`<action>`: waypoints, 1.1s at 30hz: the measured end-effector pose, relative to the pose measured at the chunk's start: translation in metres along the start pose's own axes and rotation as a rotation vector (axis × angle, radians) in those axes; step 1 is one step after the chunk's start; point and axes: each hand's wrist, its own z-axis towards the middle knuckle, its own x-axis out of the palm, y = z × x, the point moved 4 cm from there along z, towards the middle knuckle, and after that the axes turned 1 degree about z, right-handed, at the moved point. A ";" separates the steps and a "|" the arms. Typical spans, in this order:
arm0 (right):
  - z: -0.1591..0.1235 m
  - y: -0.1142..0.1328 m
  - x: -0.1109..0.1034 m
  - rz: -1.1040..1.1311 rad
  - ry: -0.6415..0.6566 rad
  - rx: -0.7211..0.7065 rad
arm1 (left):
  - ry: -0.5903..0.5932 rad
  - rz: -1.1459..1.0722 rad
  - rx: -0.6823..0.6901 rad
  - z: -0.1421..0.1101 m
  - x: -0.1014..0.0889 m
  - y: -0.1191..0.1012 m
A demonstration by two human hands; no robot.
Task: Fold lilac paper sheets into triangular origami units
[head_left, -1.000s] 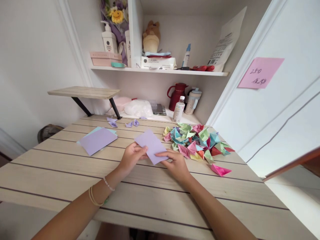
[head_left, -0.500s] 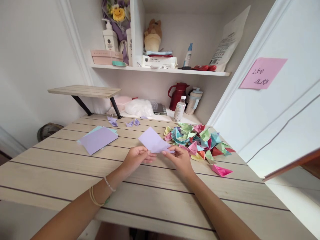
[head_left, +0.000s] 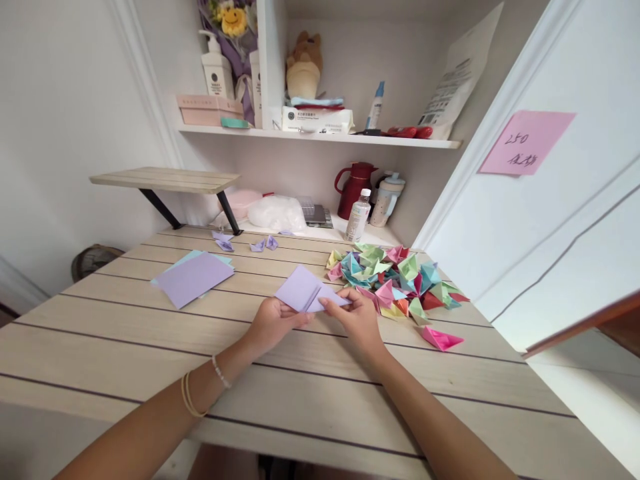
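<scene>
A partly folded sheet of purple paper (head_left: 299, 288) is held just above the table between my two hands. My left hand (head_left: 274, 322) is closed on its lower left edge, thumb towards me and fingers partly hidden behind the paper. On the right side, the thumb and fingers of my right hand (head_left: 356, 316) pinch a folded flap. A crease line runs between the square left part and the pointed right part. Right beyond my right hand lies a heap of folded paper boats (head_left: 385, 275) in many colours, with a bright pink boat (head_left: 442, 339) at its near side.
Purple and blue sheets (head_left: 195, 279) lie stacked at the left. Several small purple boats (head_left: 264, 244) sit near the back. A small raised shelf (head_left: 165, 179) stands on the table (head_left: 320, 387). Behind are a bottle (head_left: 358, 217) and a red jug (head_left: 354, 190).
The right part of the purple paper is now folded into a point with a visible crease. My left hand has shifted its grip along the lower edge; the view has tilted slightly.
</scene>
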 end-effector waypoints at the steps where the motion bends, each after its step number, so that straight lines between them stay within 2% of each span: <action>1: 0.000 -0.001 0.000 0.001 0.000 0.011 | -0.009 -0.003 -0.004 0.000 0.000 0.002; 9: -0.001 -0.008 0.004 0.153 -0.054 0.069 | -0.069 0.015 0.008 0.000 -0.001 0.002; 17: 0.001 -0.018 0.006 0.299 -0.105 0.107 | -0.027 0.046 0.018 -0.002 0.003 0.000; 33: 0.001 -0.022 0.006 0.316 -0.139 0.123 | -0.052 0.010 -0.004 0.001 0.003 0.003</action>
